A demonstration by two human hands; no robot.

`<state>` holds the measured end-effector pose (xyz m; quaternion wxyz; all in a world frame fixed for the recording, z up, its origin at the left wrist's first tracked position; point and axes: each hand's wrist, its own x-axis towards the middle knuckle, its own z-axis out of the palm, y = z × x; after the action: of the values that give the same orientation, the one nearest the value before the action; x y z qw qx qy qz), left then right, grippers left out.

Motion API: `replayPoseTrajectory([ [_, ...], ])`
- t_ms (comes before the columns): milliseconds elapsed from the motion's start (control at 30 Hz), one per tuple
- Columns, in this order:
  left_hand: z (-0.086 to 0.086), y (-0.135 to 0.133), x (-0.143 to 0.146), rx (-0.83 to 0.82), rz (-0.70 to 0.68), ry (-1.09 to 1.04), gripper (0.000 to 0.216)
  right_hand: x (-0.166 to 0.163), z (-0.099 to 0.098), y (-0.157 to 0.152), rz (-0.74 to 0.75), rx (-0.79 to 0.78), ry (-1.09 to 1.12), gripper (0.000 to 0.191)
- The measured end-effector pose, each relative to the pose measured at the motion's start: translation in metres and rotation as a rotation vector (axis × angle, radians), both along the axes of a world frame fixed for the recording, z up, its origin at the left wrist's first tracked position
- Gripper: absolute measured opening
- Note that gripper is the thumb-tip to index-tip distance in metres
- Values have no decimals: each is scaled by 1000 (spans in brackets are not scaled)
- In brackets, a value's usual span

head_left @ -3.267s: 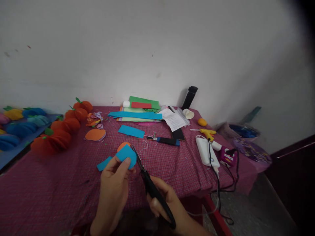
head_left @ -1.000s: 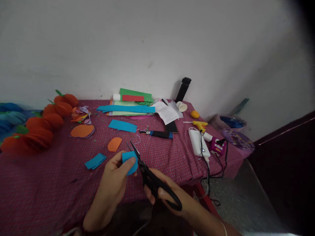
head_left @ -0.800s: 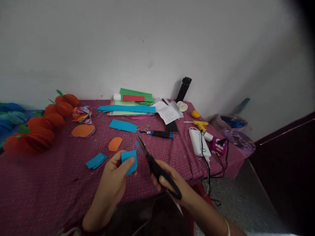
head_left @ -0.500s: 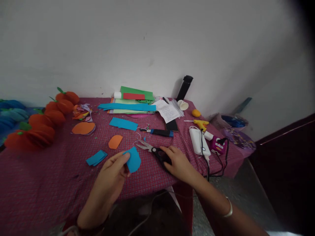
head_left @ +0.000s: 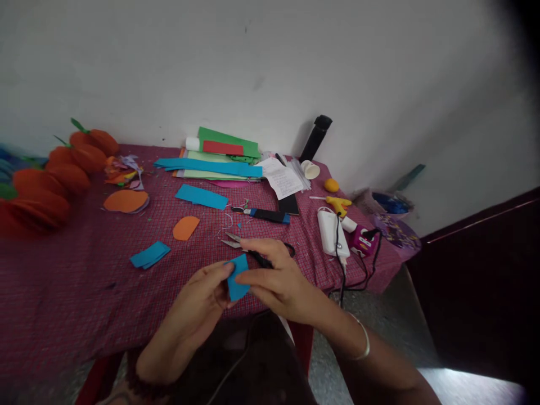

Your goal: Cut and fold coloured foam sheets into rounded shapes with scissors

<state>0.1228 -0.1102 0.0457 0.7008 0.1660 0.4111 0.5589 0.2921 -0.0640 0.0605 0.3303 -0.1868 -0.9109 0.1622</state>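
Observation:
A small blue paper piece point(head_left: 239, 288) is pinched by my left hand point(head_left: 201, 301), thumb on its front face. My right hand point(head_left: 280, 281) meets the same paper at its right side; one finger lies on it while another stretches out above. Behind the right hand lie black-handled scissors point(head_left: 258, 257) on the cloth, blades apart and pointing left, the handles partly covered by the hand. Left of my hands are an orange paper piece point(head_left: 186, 228) with rounded corners and a few stacked blue strips point(head_left: 150, 255).
A blue-and-black cutter point(head_left: 270, 215) and blue strip point(head_left: 201, 197) lie beyond the scissors. Orange paper pumpkins point(head_left: 40, 197) stand left on the checked cloth point(head_left: 97, 298). A yellow glue gun point(head_left: 338, 204), white power bank point(head_left: 333, 233) and cords are at right. A black bottle point(head_left: 316, 138) leans by the wall.
My right hand has let go of the scissors, leaving them on the cloth, and moved left onto the blue paper. The blue paper has turned in my left hand. The view has shifted slightly.

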Motion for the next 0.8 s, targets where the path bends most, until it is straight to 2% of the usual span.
replayPoseTrajectory([
  [167, 0, -8, 3, 9, 81, 95, 26, -8, -9, -3, -64, -233, 156, 10],
  [367, -12, -22, -2, 56, 136, 308, 24, -20, -13, -13, -142, -513, 295, 6],
  [567, -9, -19, -1, 163, -3, 174, 21, -31, -13, -15, -207, -541, 351, 12],
  [800, -7, -17, 1, 140, 14, 123, 20, -36, -17, -14, -249, -535, 371, 14],
])
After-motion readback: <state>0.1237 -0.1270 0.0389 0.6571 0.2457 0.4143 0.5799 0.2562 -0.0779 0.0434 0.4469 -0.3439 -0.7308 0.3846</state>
